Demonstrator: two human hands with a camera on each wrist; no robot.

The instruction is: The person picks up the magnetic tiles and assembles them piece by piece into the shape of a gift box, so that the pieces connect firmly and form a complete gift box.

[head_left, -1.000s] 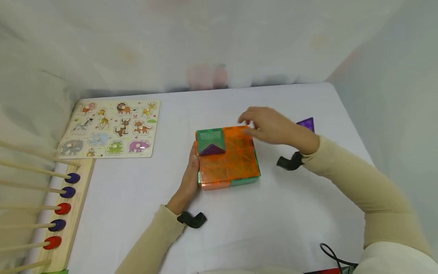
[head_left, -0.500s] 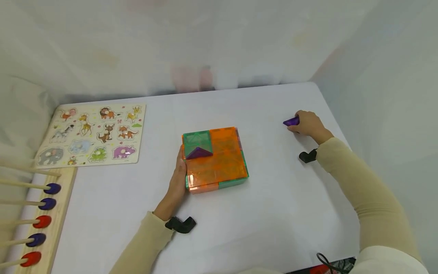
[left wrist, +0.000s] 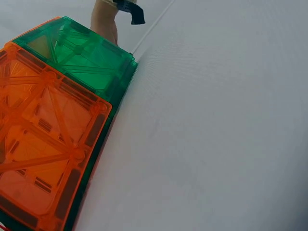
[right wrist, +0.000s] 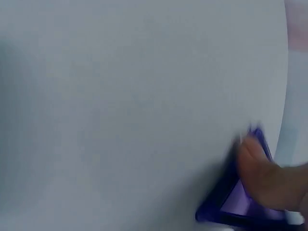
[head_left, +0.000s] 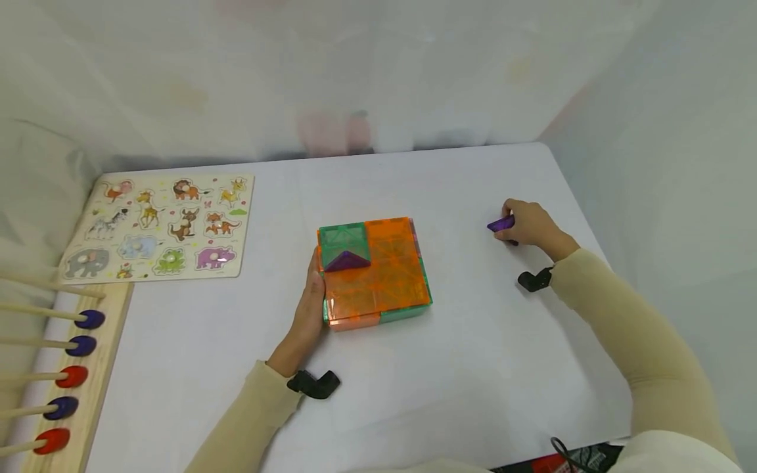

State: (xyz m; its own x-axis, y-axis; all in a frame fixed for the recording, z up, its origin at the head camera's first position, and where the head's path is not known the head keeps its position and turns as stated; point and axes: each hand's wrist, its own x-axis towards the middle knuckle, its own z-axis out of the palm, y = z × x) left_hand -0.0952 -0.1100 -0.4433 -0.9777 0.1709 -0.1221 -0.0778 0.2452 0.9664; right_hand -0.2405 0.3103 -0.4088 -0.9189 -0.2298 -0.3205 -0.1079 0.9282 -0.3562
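In the head view a square box of translucent magnetic tiles (head_left: 396, 269) sits mid-table, with a mostly orange top and green and orange sides. A green square tile (head_left: 344, 238) fills its far left corner, and a purple triangular tile (head_left: 347, 261) is at that square's near edge. My left hand (head_left: 306, 309) lies along the box's left side, its fingers partly hidden. Right of the box, my right hand (head_left: 532, 226) pinches another purple triangular tile (head_left: 500, 224) low over the table. The right wrist view shows the thumb (right wrist: 262, 175) across this tile.
A wooden animal peg puzzle (head_left: 156, 226) lies at the far left. Nearer stands a wooden bead frame (head_left: 106, 368) with blue and red beads on rods. A dark and red item with a black cord (head_left: 558, 447) is at the near right edge. Draped walls border the table.
My right hand has moved right from above the box to the loose purple triangular tile and pinched it, then drawn it slightly nearer. The left hand has stayed at the box.
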